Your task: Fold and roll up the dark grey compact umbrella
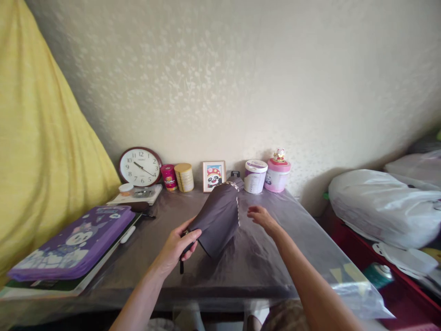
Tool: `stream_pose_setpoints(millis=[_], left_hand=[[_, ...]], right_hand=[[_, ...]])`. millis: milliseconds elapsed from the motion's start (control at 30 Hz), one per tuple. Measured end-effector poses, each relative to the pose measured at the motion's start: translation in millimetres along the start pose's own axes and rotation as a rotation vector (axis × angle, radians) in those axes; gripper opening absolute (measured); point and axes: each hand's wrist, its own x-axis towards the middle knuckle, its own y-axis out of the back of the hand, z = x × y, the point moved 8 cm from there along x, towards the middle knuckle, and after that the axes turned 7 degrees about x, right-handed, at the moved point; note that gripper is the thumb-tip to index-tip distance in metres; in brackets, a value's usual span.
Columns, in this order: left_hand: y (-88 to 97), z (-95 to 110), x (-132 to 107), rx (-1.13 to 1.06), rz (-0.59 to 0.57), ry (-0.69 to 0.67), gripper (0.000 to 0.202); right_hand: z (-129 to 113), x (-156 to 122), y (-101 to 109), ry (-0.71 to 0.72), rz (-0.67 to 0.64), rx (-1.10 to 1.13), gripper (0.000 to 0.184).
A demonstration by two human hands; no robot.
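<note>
My left hand (pixel 186 241) is closed around the black handle end of a dark grey folding umbrella (pixel 220 216), thumb on top. A short black strap (pixel 182 266) hangs below that hand. The umbrella's loose cloth is tilted, pointing away from me toward the wall, with a checkered trim along its far end and right side. To the right of the cloth is my right hand (pixel 261 216), apart from it, with fingers slightly bent and holding nothing. The umbrella's shaft is hidden inside the cloth.
A plastic-covered table (pixel 275 262) lies before me. Along the wall stand a round clock (pixel 140 167), several tins and tubs and a panda picture frame (pixel 214 176). At left lies a purple panda case (pixel 76 241); at right, beyond the table edge, a white plastic bag (pixel 382 202).
</note>
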Motion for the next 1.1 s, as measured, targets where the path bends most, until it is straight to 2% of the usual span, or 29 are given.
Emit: stream_pose_setpoints(millis=[133, 300, 400, 600, 733, 900, 1033, 1100], left_hand=[[-3.7, 4, 0, -0.033, -0.02, -0.005, 0.065], [-6.4, 7, -1, -0.051, -0.046, -0.027, 0.062], [-4.7, 5, 0, -0.051, -0.044, -0.029, 0.061], [0.6, 1, 2, -0.039, -0.013, -0.028, 0.063], [5.7, -1, 4, -0.012, 0.019, -0.032, 0.064], [11.6, -5, 6, 0.039, 0.043, -0.012, 0.062], [13.3, -7, 7, 0.069, 0.05, 0.008, 0.061], [12.6, -7, 7, 0.083, 0.049, 0.019, 0.06]], right_hand=[[13, -12, -20, -0.097, -0.165, 0.082, 0.028], [15, -22, -43, -0.182, -0.331, 0.217, 0.026], [19, -23, -48, -0.225, -0.368, 0.281, 0.02], [28, -22, -44, -0.302, -0.352, 0.345, 0.028], [25, -23, -36, -0.296, -0.381, 0.351, 0.034], [2, -26, -22, -0.232, -0.429, 0.439, 0.032], [-20, -32, -17, -0.181, -0.496, 0.544, 0.025], [-29, -33, -15, -0.168, -0.485, 0.596, 0.022]])
